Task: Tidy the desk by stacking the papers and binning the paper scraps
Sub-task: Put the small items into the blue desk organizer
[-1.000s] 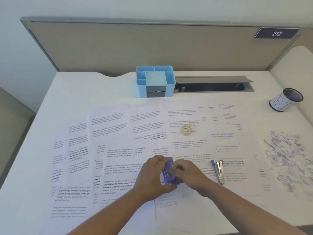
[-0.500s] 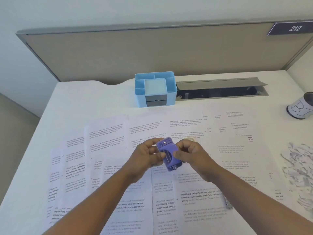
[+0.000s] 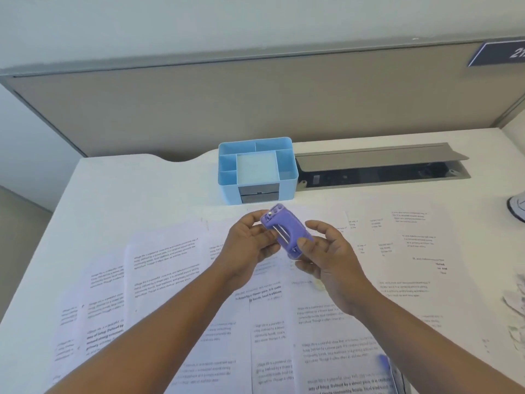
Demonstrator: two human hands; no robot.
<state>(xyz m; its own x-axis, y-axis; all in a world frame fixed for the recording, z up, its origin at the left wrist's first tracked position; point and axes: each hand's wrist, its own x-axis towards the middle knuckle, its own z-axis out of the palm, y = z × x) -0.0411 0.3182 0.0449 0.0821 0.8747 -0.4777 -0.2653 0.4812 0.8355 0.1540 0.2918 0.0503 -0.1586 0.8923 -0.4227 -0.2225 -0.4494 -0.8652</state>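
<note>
Currently you are holding a small purple hole punch (image 3: 287,231) up above the desk (image 3: 136,194), between both hands, just in front of the light blue desk organizer (image 3: 257,170). Your left hand (image 3: 250,245) is curling its fingers around the punch's left side, thumb on top; your right hand (image 3: 326,251) is pinching its right lower end between thumb and fingers. The punch is tilting, metal rods and a silver rivet showing on its upper face.

Papers (image 3: 176,268) are lying spread across the desk under your arms: white printed sheets, overlapping each other in loose rows from the left side to the right, black text in paragraphs, some lines bold. None are lying stacked. Paper scraps (image 3: 515,305) are sitting in a crumpled white heap at the right edge, only partly in view.

Behind the organizer, a grey cable tray (image 3: 380,166) is standing with its lid open. A white cup (image 3: 517,207) is showing at the right margin, mostly cut off. A blurred blue-tipped object (image 3: 387,362) is lying on the sheets beside your right forearm; what it is, cannot tell.
</note>
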